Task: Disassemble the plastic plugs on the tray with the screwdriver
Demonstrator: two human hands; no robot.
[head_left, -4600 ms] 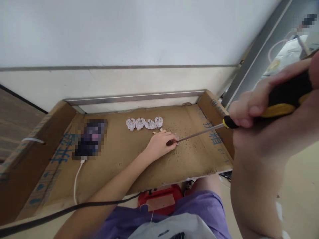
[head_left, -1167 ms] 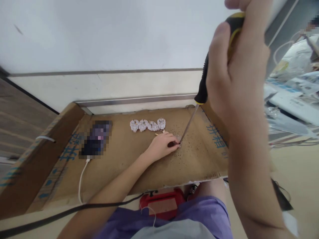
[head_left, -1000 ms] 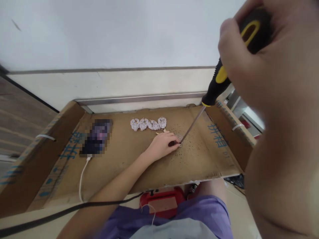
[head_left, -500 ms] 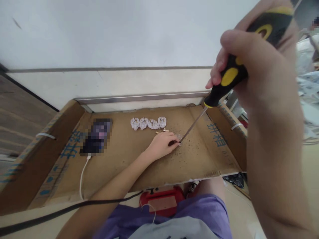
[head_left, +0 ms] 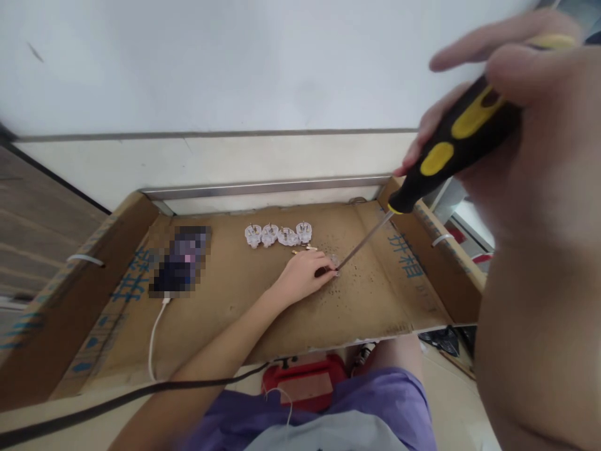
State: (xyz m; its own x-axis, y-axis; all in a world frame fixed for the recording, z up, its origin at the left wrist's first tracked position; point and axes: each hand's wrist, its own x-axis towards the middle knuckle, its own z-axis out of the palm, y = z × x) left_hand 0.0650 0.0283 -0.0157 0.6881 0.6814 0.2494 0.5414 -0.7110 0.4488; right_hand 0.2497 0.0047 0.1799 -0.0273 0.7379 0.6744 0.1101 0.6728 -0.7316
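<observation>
My right hand (head_left: pixel 530 119) is wrapped round the black and yellow handle of a screwdriver (head_left: pixel 439 156), its index finger lifted off. The long metal shaft slants down to the left, its tip at the fingertips of my left hand (head_left: pixel 307 275). Those fingers pinch a small clear plastic piece (head_left: pixel 336 263) against the cardboard; most of it is hidden. Several whitish see-through plug parts (head_left: pixel 269 234) with metal pins up stand in a row behind my left hand. Small brass-coloured pieces (head_left: pixel 310 248) lie by its knuckles.
Dark little screws or specks (head_left: pixel 359 272) are scattered right of my left hand. The cardboard tray (head_left: pixel 235 307) has raised sides. At left lies a blurred-out phone (head_left: pixel 181 260) on a white cable (head_left: pixel 153 338); a black cable (head_left: pixel 117 393) crosses the front.
My right hand has rolled round the handle and shifted right, the index finger now lifted. The screwdriver's handle has turned and tilted lower, while its tip and my left hand stay in place.
</observation>
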